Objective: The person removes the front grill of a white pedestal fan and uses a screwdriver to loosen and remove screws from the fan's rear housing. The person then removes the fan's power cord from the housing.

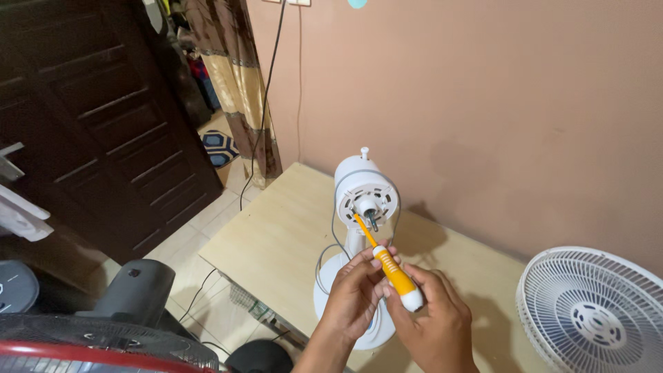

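Over table (276,242), both hands grip screwdriver (390,266) at fan motor (366,197).

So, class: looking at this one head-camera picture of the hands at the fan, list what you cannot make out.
- Orange-and-white screwdriver: its tip at the white fan motor housing is too small to tell what it meets.
- White round fan base: mostly hidden behind the left hand and right hand.
- White plastic fan grille: cut off by the right edge.

A pale wooden table (276,238) carries a white fan body (362,228) and a white fan grille (594,311).
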